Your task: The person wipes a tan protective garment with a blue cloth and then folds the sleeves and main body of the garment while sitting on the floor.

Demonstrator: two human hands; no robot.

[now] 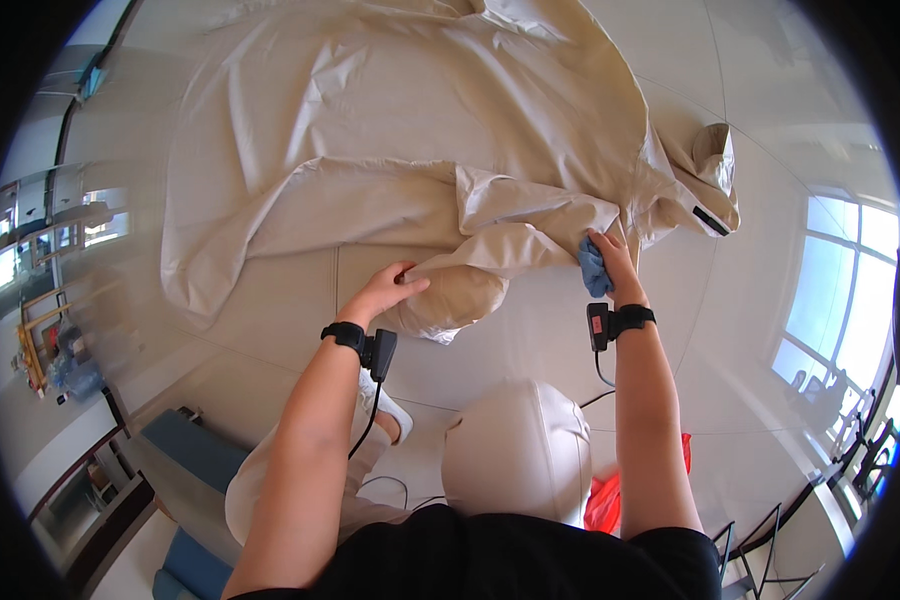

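Note:
A large beige raincoat-like garment (420,90) of smooth coated fabric lies spread on the tiled floor before me. One sleeve (529,244) runs towards me, its wide, rumpled end near my left hand (394,289), whose thumb and fingers hold that end. My right hand (611,259) grips a crumpled blue cloth (592,268) against the sleeve's upper part, close to the garment's shoulder. A black strip (710,220) shows on a folded part of the garment at the right. Both wrists carry black straps with small cabled devices.
My bent knee (517,450) and a white shoe (390,412) are close below the garment. Black cables hang from the wrist devices. A red plastic bag (605,504) lies beside my knee. Blue-cushioned seating (195,450) stands at lower left, dark metal frames (765,555) at lower right.

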